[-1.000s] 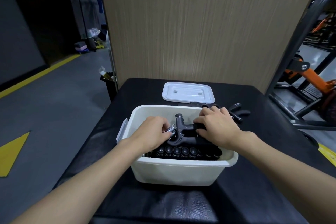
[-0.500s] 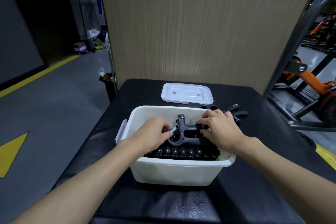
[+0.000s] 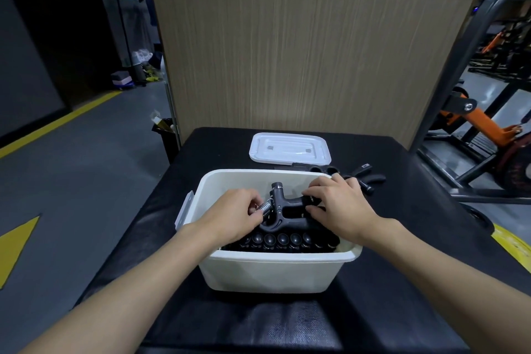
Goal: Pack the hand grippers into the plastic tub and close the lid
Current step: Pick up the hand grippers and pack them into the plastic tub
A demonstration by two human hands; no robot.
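A white plastic tub [image 3: 273, 270] stands open on the black table [image 3: 402, 253]. Inside it lie several black hand grippers in a row [image 3: 283, 240]. On top of them sits one more black hand gripper [image 3: 287, 210] with a steel spring. My left hand [image 3: 232, 217] holds its spring end with curled fingers. My right hand [image 3: 340, 204] grips its handles on the right side. The white lid [image 3: 290, 148] lies flat on the table behind the tub. More black hand grippers [image 3: 365, 178] lie on the table behind my right hand.
A wood-panelled wall [image 3: 301, 52] rises just behind the table. Orange and black gym machines [image 3: 482, 123] stand to the right. A grey floor with yellow markings [image 3: 71, 181] and a small black bin [image 3: 165, 132] are on the left.
Both hands stay on the top hand gripper in the tub and have shifted only slightly. The view has drifted a little.
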